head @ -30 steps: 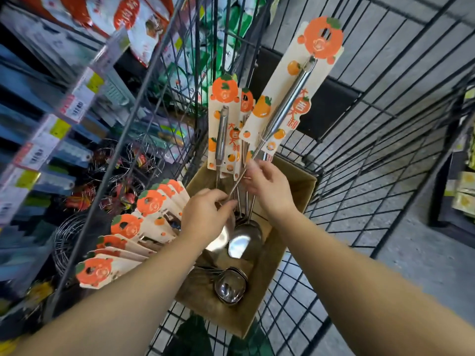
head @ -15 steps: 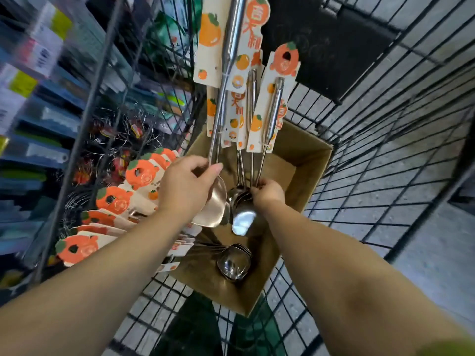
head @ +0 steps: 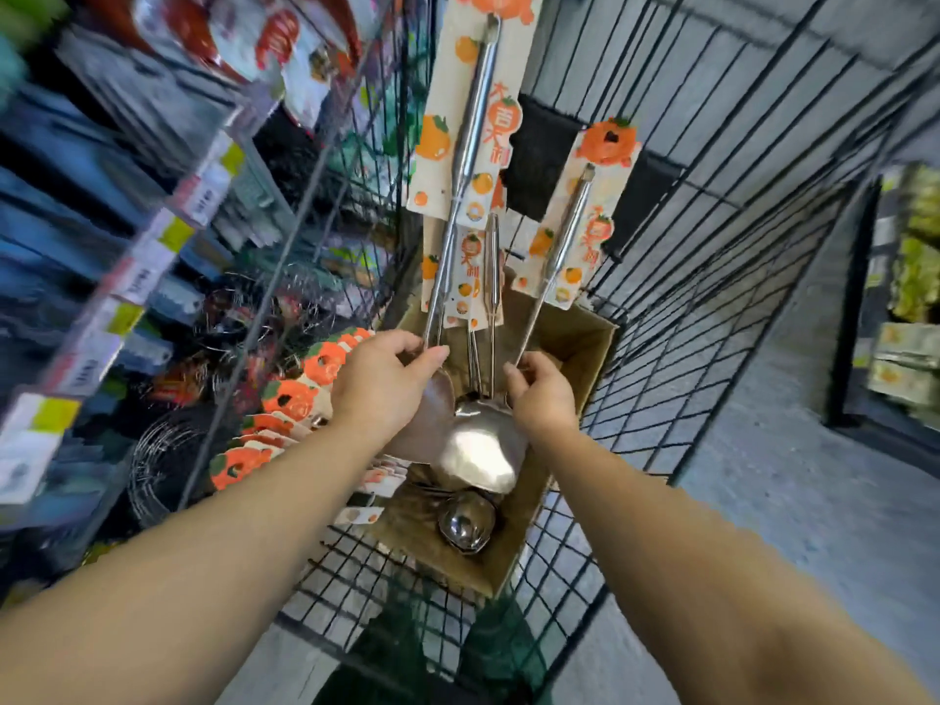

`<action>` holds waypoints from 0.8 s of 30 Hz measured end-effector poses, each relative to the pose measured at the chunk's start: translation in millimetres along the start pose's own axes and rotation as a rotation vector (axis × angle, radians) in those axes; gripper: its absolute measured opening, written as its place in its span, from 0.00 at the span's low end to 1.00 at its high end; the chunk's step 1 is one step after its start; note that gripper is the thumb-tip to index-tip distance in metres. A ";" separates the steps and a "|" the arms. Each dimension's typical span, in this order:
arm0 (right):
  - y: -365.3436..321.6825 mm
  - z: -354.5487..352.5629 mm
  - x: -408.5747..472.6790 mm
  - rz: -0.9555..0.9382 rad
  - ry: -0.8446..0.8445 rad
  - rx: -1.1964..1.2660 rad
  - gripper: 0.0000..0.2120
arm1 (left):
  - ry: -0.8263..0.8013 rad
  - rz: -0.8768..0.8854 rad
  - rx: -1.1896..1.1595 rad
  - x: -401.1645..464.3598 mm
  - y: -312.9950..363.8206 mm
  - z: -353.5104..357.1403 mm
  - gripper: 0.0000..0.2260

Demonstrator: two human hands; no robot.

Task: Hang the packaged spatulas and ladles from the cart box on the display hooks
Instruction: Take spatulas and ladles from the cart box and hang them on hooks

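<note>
Two hands: both are over the box (head: 585, 348) in the cart (head: 712, 307), each gripping a ladle low on its stem.
Left hand (head: 381, 389): fingers and thumb pinch the thin stem of the tall ladle (head: 470, 129) just above its bowl.
Right hand (head: 541, 394): fingertips pinch the stem of the short ladle (head: 564, 246) near the bowl; the exact finger lay is partly hidden.
Bowls: the polished bowl (head: 483, 450) sits below and between the two hands; which stem it belongs to cannot be told.
Long axis: both ladles stand near upright, handles and orange cards rising away from the grips, the tall one reaching the top edge of view.
Card hole: the short ladle's hang hole (head: 610, 137) lies at the far upper end, well apart from the right hand.
Other stock: more carded ladles (head: 486, 277) stand in the box between the hands; another bowl (head: 465, 521) lies at the box's near end.
Hooks: a row of hung cards (head: 290, 399) lies to the left, beyond the cart's wire side, nearer the left hand.
Judgement: the tall ladle looks the likelier to go first; its card must swing left and tip toward a hook.
</note>
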State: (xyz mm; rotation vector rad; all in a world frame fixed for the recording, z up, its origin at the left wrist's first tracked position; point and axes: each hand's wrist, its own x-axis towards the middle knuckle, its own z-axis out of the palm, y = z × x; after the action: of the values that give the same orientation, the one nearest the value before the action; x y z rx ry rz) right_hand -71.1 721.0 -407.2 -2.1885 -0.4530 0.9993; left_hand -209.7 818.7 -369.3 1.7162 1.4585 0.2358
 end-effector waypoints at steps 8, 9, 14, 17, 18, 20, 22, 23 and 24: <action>-100.4 -41.0 -84.2 -0.272 0.087 0.145 0.02 | 0.043 0.154 -0.046 -47.0 62.9 -61.5 0.13; -115.9 -48.9 -96.4 -0.310 0.091 0.149 0.03 | 0.063 0.177 -0.053 -54.0 72.9 -70.4 0.11; -186.0 -82.7 -165.0 -0.495 0.082 0.227 0.10 | 0.205 0.271 -0.131 -104.8 123.1 -132.8 0.11; -211.5 -95.1 -214.3 -0.610 0.000 0.201 0.17 | 0.342 0.329 -0.159 -148.5 137.5 -175.1 0.09; -216.8 -97.8 -233.2 -0.651 -0.029 0.203 0.19 | 0.389 0.340 -0.161 -166.9 140.2 -189.0 0.10; -226.0 -101.3 -272.8 -0.756 -0.075 0.219 0.16 | 0.474 0.362 -0.155 -207.0 142.8 -217.2 0.11; -233.5 -101.9 -315.7 -0.832 -0.110 0.250 0.15 | 0.559 0.363 -0.180 -251.2 141.9 -244.8 0.12; -237.6 -101.3 -337.1 -0.865 -0.122 0.260 0.15 | 0.599 0.361 -0.199 -274.0 141.1 -259.1 0.13; -241.7 -99.9 -357.9 -0.905 -0.135 0.270 0.18 | 0.636 0.356 -0.219 -296.0 139.9 -272.9 0.14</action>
State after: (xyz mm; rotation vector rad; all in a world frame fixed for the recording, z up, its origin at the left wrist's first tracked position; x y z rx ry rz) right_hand -233.2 650.4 -0.6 -1.4148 -1.1580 0.6356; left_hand -368.7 692.8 5.5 1.7885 1.4655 1.1764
